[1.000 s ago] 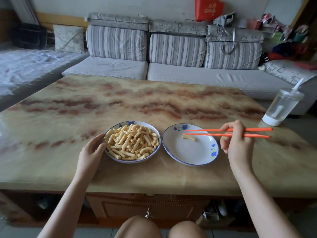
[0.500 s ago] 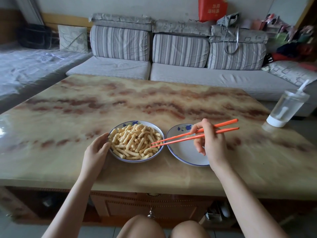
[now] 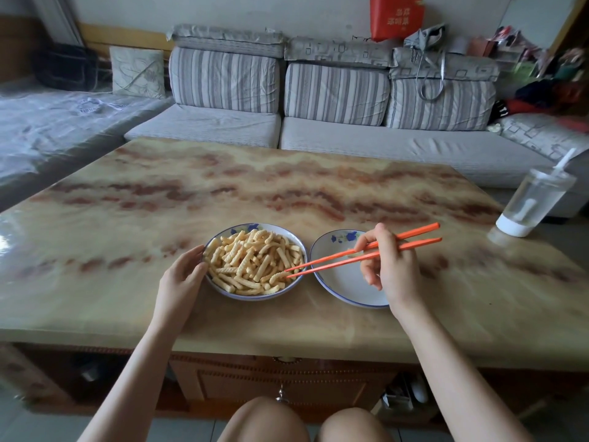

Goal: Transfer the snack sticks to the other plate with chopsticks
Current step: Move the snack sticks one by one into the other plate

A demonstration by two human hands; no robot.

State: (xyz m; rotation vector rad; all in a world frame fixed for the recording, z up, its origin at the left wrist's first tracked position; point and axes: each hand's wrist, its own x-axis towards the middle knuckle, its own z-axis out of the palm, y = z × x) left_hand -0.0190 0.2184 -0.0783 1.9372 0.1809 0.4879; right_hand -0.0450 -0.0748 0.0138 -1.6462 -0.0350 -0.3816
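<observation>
Head view: right grip holds chopsticks, left grip cups plate; red bag's writing unreadable.

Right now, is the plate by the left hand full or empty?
Full: snack sticks cover the left plate nearly rim to rim. The chopsticks reach into the pile.
</observation>
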